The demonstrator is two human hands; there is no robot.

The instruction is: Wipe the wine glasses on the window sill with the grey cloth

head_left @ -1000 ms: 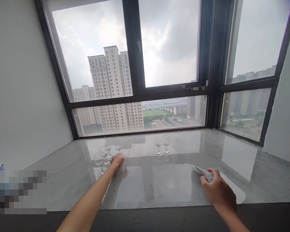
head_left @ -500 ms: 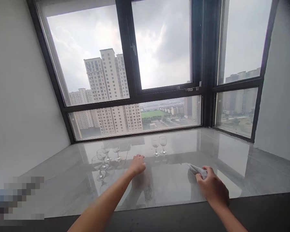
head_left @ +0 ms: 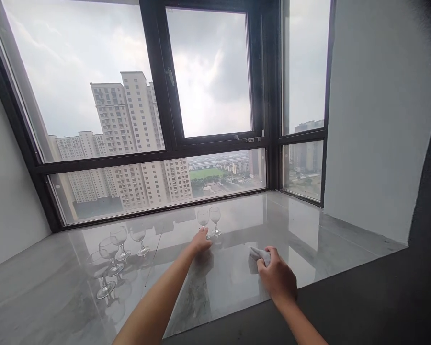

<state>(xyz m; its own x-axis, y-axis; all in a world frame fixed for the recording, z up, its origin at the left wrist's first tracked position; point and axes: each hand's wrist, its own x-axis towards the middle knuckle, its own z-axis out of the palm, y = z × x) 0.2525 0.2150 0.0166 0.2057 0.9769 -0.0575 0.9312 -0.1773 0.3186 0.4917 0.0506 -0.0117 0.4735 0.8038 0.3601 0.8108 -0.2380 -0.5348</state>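
My left hand point(head_left: 201, 242) reaches forward to the left one of two clear stemmed glasses, a wine glass point(head_left: 203, 218). Its fingers are closed at the stem and partly cover it; the glass stands upright on the sill. Close beside it is a second wine glass point(head_left: 214, 215). A folded grey cloth point(head_left: 261, 255) is pinched between the thumb and fingers of my right hand point(head_left: 278, 274), just above or on the glossy surface; the exact contact cannot be made out.
Several more stemmed glasses point(head_left: 108, 249) stand upright in a loose group on the left of the grey, reflective sill point(head_left: 237, 287). Dark window frames point(head_left: 158, 155) rise behind. A white wall point(head_left: 369, 120) borders the right side, and the sill's front edge runs below my right hand.
My left hand has reached forward to the left glass of the pair. The view has turned to the right. My right hand still grips the cloth.
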